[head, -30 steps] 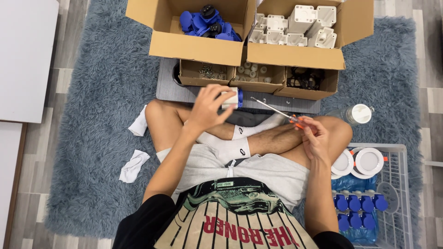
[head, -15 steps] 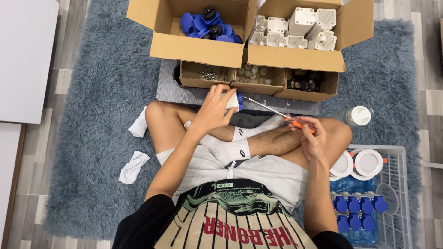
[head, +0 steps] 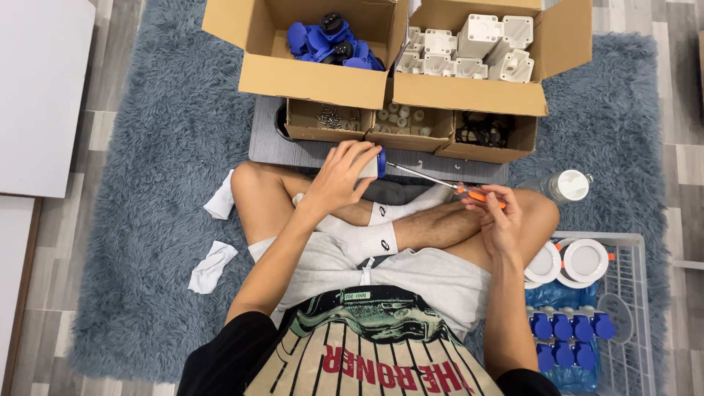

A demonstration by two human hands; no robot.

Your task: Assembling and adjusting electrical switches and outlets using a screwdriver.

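I sit cross-legged on a grey shaggy rug. My left hand grips a white and blue plug part, held out over my knees. My right hand holds an orange-handled screwdriver; its metal shaft points left and its tip meets the blue end of the part. Both hands hover just in front of the small cardboard trays.
Two large cardboard boxes stand ahead: one with blue parts, one with white housings. Three small trays hold screws, white bits and dark parts. A white wire basket with blue plugs and white discs sits at right. A bottle lies nearby.
My left hand with the part has dropped slightly and moved right toward the screwdriver tip. My right hand has stayed near my right knee.
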